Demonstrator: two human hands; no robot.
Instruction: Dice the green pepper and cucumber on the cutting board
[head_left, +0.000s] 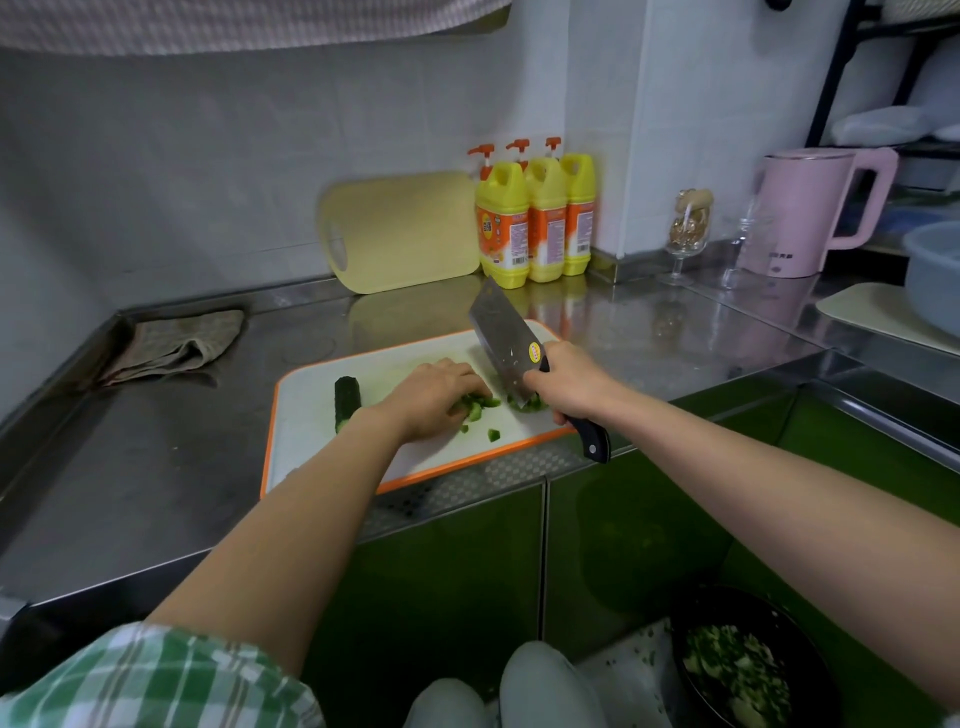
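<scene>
**Cucumber stub (346, 402) and green pieces (480, 408): handling check**

Stub lies at the left of the cutting board (311, 441), apart from both hands. Left hand (434, 397) curls its fingers down onto the green pieces mid-board. Right hand (566, 384) is clamped round the handle of the cleaver (498, 332), blade raised. Judged: stub light, firm, slick and prone to roll, so pin it by the dark skin

Short plaid sleeve (156, 680) in green and white with thin brownish lines covers the left upper arm; left forearm (291, 540) and right forearm (779, 478) bare; left hand (434, 400) and right hand (569, 384) bare; pale grey trousers (545, 686) on the knees.
</scene>
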